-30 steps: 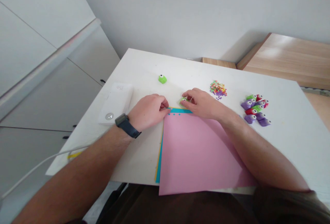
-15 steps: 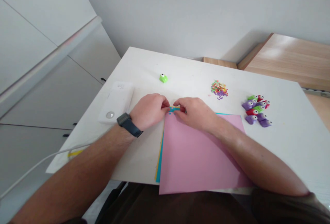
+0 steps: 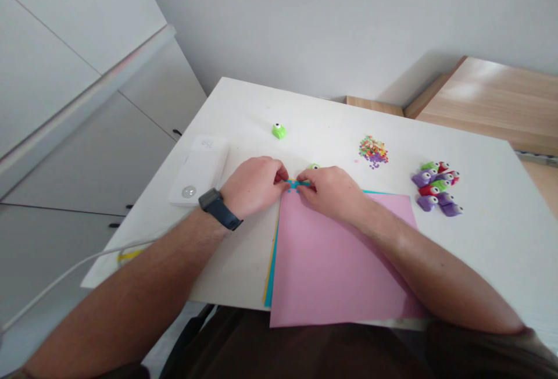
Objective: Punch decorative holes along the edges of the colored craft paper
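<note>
My left hand [image 3: 263,183] is closed, thumb and forefinger pinched at the top left corner of a pink sheet of paper [image 3: 335,263]. Just beside it, my right hand [image 3: 330,190] pinches the same top edge. Small punched holes in the pink sheet show blue between my fingertips. Under it lie a blue sheet [image 3: 269,286] and a yellow sheet [image 3: 265,289], their edges sticking out at the left. Behind my right fingers peeks a light green craft punch [image 3: 314,166], mostly hidden. Another green craft punch [image 3: 278,131] stands farther back.
A pile of colourful paper confetti [image 3: 374,152] lies beyond my right hand. Several purple, red and green craft punches [image 3: 437,188] are grouped at the right. A white device [image 3: 200,170] sits at the left, with a white cable [image 3: 78,265] running off the white table [image 3: 244,100].
The right forefinger has come down closer to its thumb at the paper's edge. The green punch behind the right hand now shows. The view has shifted slightly.
</note>
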`<state>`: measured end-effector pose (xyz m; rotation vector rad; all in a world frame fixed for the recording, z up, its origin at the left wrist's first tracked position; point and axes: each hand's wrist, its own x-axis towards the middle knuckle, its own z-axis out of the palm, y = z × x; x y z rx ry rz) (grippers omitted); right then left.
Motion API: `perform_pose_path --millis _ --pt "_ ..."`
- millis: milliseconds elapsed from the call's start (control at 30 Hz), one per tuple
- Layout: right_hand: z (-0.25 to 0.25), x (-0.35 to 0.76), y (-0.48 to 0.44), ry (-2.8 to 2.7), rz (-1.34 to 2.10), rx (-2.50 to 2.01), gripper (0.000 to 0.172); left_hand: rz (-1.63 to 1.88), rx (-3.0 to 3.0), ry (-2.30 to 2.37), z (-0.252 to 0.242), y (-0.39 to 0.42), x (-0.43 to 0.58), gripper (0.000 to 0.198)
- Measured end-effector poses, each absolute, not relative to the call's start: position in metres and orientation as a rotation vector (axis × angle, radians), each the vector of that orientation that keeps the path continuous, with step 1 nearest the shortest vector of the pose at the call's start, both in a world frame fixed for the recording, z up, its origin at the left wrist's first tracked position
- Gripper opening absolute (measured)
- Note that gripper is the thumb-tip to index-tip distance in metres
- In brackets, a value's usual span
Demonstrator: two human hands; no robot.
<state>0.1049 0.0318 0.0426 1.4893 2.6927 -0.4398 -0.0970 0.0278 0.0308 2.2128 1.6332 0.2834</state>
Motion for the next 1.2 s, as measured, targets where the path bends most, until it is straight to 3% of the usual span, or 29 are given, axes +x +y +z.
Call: perform_pose_path --millis 1200 --pt "0.0377 0.0994 0.0296 2.688 -0.446 1.576 0.027 0.258 2.16 1.698 0.0282 0.0278 -0.0955 0.02"
